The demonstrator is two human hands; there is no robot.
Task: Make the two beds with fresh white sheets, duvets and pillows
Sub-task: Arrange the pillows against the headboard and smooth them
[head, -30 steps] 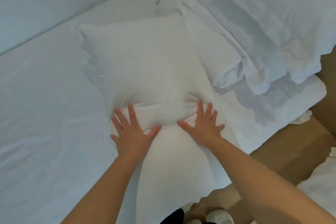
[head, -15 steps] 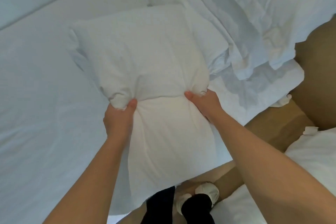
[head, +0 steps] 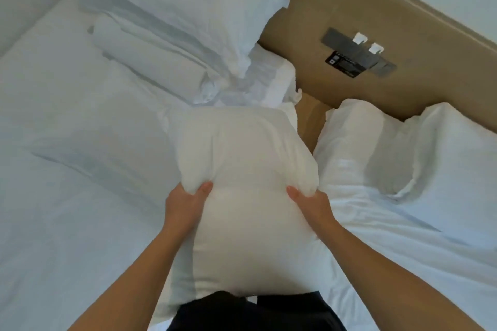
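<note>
A plump white pillow [head: 244,158] in a loose case is held up in front of my body, over the gap between the two beds. My left hand [head: 185,204] grips its left side and my right hand [head: 312,204] grips its right side, thumbs on top. The slack case [head: 252,258] hangs down toward my dark clothing. The left bed [head: 53,196] carries a flat white sheet, and white pillows [head: 188,0] are piled at its head. On the right bed [head: 403,236] lie two white pillows [head: 376,148].
A tan headboard panel [head: 336,8] runs behind both beds and carries a grey switch plate [head: 355,54] with two white plugs. Folded white linen [head: 150,62] lies below the left pile. A narrow tan gap [head: 309,121] separates the mattresses.
Both hands closed on the pillow, lifted it off the left bed and swung it right. The view turned toward the headboard and the right bed.
</note>
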